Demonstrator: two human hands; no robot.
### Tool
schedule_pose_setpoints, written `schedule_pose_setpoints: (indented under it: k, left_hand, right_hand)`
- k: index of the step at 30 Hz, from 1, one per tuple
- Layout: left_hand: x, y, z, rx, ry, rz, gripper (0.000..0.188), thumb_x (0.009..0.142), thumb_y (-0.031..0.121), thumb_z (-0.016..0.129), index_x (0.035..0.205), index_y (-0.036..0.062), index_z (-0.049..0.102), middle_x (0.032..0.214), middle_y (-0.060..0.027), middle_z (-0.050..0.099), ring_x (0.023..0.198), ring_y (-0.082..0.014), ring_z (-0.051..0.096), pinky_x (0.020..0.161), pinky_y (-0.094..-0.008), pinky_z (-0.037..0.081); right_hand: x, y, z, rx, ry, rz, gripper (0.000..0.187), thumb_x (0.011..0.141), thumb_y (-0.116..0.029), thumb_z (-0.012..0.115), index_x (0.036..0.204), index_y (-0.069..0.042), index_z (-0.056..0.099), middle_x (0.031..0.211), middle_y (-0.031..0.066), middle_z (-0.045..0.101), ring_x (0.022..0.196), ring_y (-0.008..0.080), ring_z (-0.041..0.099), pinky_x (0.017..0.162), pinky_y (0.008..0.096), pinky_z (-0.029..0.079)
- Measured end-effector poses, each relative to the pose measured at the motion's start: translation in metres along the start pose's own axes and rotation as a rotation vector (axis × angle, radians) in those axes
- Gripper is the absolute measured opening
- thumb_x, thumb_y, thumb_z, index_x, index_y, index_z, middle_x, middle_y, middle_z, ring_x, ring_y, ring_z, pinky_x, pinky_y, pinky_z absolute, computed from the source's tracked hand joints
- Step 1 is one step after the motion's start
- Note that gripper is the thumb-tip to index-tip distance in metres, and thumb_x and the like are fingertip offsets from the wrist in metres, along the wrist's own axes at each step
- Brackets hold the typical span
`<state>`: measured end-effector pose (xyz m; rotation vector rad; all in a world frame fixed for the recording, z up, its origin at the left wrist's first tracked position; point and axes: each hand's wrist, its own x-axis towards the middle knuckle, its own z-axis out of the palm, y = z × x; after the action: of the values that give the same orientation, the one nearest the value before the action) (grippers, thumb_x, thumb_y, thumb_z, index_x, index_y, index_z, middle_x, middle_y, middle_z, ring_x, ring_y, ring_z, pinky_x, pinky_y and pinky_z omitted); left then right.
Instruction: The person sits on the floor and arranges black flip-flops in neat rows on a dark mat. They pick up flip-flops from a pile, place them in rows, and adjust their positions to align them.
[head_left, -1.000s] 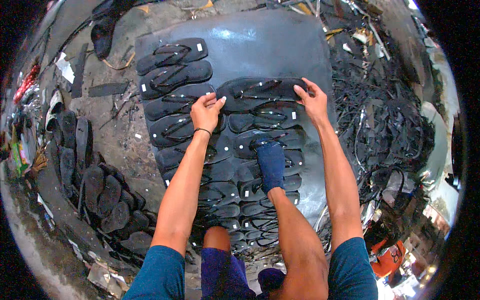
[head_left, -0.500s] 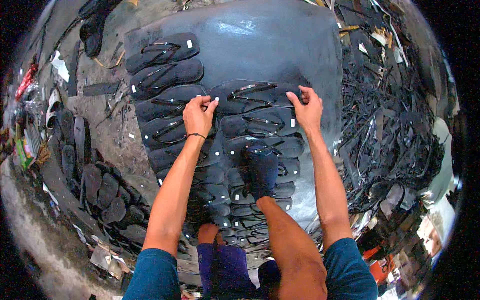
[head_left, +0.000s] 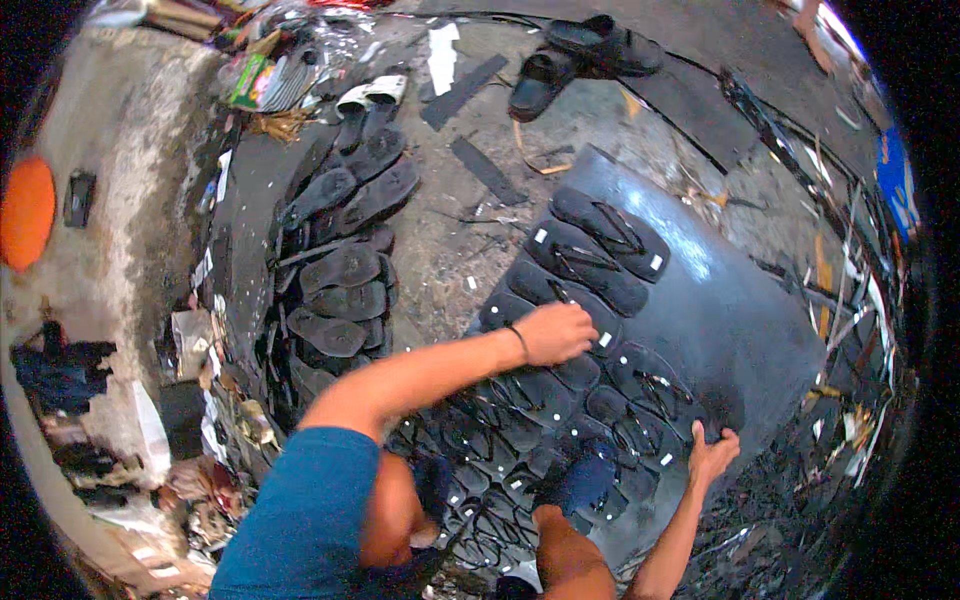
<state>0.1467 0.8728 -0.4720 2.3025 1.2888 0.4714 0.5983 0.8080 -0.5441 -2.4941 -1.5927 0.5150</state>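
Note:
Black flip-flops lie in two columns on a dark, shiny sheet, several with small white stickers. My left hand is over the left column, next to a flip-flop there. Its fingers are curled in, and their tips are hidden, so whatever they may hold does not show. At the far end of the right column, my right hand is beside one end of a flip-flop lying flat. Thumb and fingers are apart there, with nothing between them. My foot in a dark sock rests among the nearer flip-flops.
A heap of dark soles lies to the left. Black slide sandals are at the top, near loose dark strips. Tangled black scraps spread at the lower right. An orange round thing is at the far left.
My view has swung left, so the sheet appears turned and further right. My left hand has come off the far right-column flip-flop's end, over the left column; my right hand's grip has loosened.

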Motion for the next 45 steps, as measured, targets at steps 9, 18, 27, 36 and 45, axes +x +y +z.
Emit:
schedule_pose_setpoints:
  k: [9,18,27,36,45]
  left_hand:
    - [-0.166,-0.228,-0.225,0.741,0.109,-1.094,0.065,0.072,0.02,0.078,0.131,0.0077,0.054,0.128,-0.0163,0.06,0.122,-0.0364,0.056,0.094,-0.0473,0.053]
    - [-0.116,-0.141,-0.278,0.658,0.107,-0.367,0.051,0.071,0.021,0.077,0.119,0.0085,0.064,0.11,-0.0113,0.068,0.105,-0.0329,0.063,0.092,-0.0424,0.05]
    - [0.088,0.026,-0.127,-0.672,-0.305,-0.16,0.038,0.096,0.024,0.069,0.126,0.0017,0.065,0.113,-0.0058,0.07,0.099,-0.0149,0.065,0.089,-0.0315,0.052]
    - [0.105,-0.007,0.065,-0.451,0.003,-0.351,0.047,0.08,0.023,0.084,0.12,0.0046,0.068,0.102,-0.0126,0.074,0.086,-0.0236,0.071,0.077,-0.0347,0.057]
    - [0.136,0.009,0.071,0.068,-0.213,-0.264,0.045,0.078,0.04,0.082,0.108,0.0083,0.073,0.099,-0.0171,0.072,0.098,-0.0352,0.066,0.086,-0.0447,0.055]
  right_hand:
    - [-0.002,-0.002,0.002,-0.03,0.153,-0.116,0.068,0.083,-0.048,0.078,0.119,0.002,0.051,0.115,0.0216,0.054,0.113,0.0409,0.052,0.095,0.0489,0.044]
    - [-0.009,-0.114,-0.099,0.218,0.201,-0.347,0.047,0.096,-0.021,0.067,0.134,0.001,0.051,0.13,0.0154,0.051,0.122,0.0276,0.053,0.104,0.0386,0.044]
    - [-0.009,-0.187,-0.129,1.055,-0.371,-0.334,0.057,0.091,-0.019,0.075,0.137,-0.004,0.046,0.112,0.0056,0.066,0.098,0.0182,0.065,0.086,0.0324,0.055]
    - [0.035,-0.068,-0.01,0.821,0.038,0.059,0.042,0.086,-0.025,0.081,0.118,0.0,0.068,0.1,0.0076,0.068,0.089,0.0136,0.066,0.076,0.0278,0.054]
    - [0.045,-0.04,0.014,0.735,0.085,0.115,0.048,0.082,-0.032,0.084,0.115,-0.001,0.068,0.098,0.0089,0.07,0.086,0.015,0.067,0.075,0.0314,0.055]
